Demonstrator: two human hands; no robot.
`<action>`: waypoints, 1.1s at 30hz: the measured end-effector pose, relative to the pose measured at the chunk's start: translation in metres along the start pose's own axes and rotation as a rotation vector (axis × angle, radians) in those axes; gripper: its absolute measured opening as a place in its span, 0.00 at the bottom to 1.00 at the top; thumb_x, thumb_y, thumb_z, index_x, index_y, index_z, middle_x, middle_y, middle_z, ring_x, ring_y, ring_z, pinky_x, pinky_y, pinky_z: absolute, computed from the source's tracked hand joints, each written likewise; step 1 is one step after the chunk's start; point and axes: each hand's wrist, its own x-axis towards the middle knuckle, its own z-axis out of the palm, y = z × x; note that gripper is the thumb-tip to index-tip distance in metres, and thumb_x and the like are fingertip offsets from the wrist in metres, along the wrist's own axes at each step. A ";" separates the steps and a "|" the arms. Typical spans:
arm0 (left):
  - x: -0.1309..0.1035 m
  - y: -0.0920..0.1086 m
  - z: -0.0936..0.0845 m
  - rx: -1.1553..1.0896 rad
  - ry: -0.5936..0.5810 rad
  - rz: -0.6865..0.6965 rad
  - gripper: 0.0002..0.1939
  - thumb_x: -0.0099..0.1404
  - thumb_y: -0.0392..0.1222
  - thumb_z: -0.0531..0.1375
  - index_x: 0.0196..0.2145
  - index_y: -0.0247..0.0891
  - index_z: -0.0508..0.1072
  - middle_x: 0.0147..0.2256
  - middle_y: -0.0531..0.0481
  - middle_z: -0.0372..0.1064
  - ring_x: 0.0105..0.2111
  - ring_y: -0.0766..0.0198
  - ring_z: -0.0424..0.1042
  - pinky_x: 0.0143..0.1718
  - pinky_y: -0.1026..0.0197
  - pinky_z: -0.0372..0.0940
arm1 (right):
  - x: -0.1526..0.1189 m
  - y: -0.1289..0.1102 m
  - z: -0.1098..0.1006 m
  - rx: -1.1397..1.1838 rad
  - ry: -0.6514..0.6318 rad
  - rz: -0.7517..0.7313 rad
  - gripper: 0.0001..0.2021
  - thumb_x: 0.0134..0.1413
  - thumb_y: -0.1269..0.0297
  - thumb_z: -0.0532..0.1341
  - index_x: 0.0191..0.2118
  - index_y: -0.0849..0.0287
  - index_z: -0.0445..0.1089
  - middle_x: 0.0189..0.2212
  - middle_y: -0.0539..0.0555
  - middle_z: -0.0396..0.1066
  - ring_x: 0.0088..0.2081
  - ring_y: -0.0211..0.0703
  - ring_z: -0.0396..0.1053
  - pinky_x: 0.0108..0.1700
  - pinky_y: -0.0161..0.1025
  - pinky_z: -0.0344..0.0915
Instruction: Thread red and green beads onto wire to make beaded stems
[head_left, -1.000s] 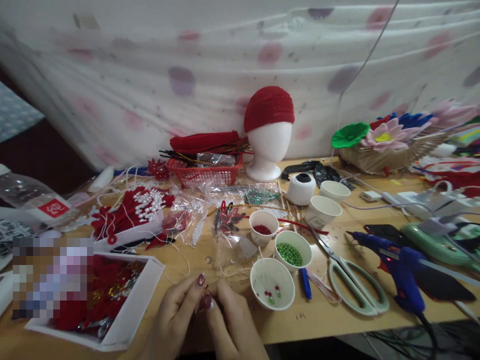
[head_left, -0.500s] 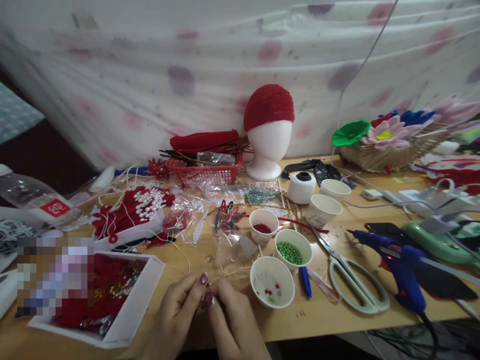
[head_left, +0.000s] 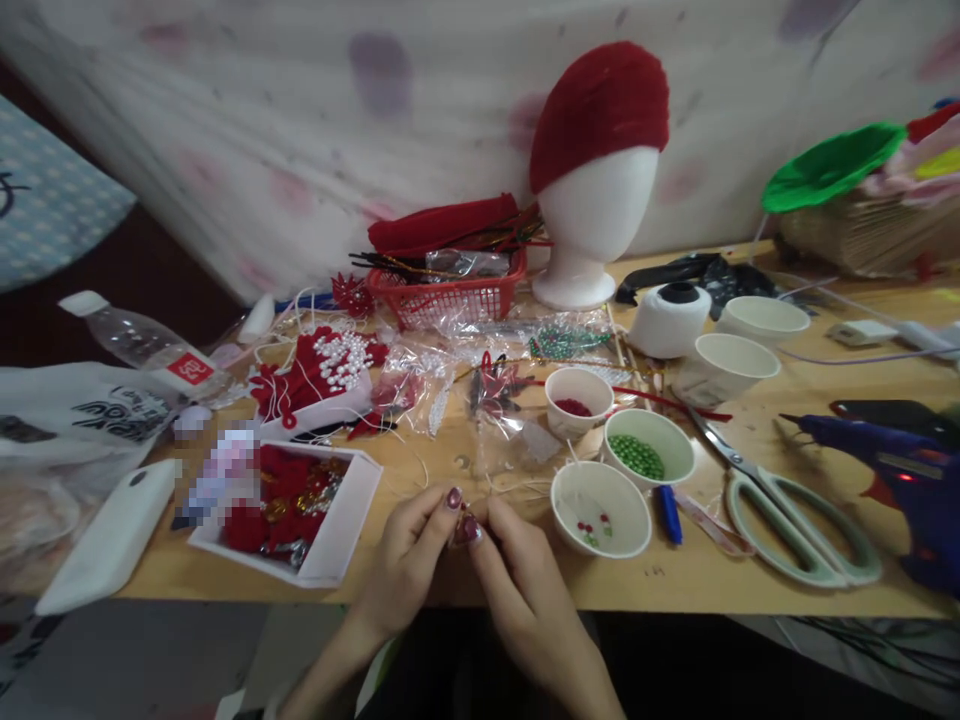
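Tiny gold-toned piece [head_left: 464, 514], apparently unfinished, pinched by left hand [head_left: 409, 560] and right hand [head_left: 521, 565]; finished-looking beaded strands [head_left: 586, 527] in paper cup [head_left: 628, 500].

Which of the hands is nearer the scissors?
Right. The right hand is left of the scissors, on the near side of the table; the left hand is farther left, beyond it.

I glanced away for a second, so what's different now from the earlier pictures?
Mainly the view: it swung left and down, showing more of the white slab and cutting off part of the pink flower. Nothing was visibly taken or released: left hand and right hand stay together at a small piece. Scissors and foam head stayed put.
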 end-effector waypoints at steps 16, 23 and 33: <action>-0.001 0.002 -0.002 -0.020 -0.081 -0.009 0.22 0.70 0.55 0.51 0.22 0.40 0.57 0.21 0.57 0.53 0.23 0.66 0.53 0.26 0.62 0.51 | 0.001 -0.003 -0.003 -0.005 -0.013 -0.004 0.10 0.65 0.68 0.50 0.31 0.56 0.61 0.26 0.48 0.64 0.27 0.38 0.62 0.30 0.36 0.57; 0.000 0.003 -0.003 0.014 -0.076 0.019 0.22 0.70 0.53 0.51 0.21 0.40 0.58 0.21 0.57 0.52 0.22 0.67 0.52 0.25 0.62 0.50 | 0.002 -0.005 -0.004 0.006 -0.026 -0.032 0.10 0.65 0.69 0.50 0.31 0.57 0.61 0.25 0.47 0.63 0.27 0.37 0.62 0.30 0.35 0.57; -0.002 0.002 -0.005 -0.052 -0.073 -0.025 0.23 0.70 0.54 0.52 0.20 0.39 0.58 0.19 0.58 0.53 0.21 0.69 0.53 0.24 0.63 0.50 | 0.002 -0.003 -0.004 0.052 -0.014 -0.001 0.09 0.66 0.67 0.52 0.32 0.57 0.63 0.27 0.48 0.66 0.28 0.37 0.64 0.32 0.35 0.59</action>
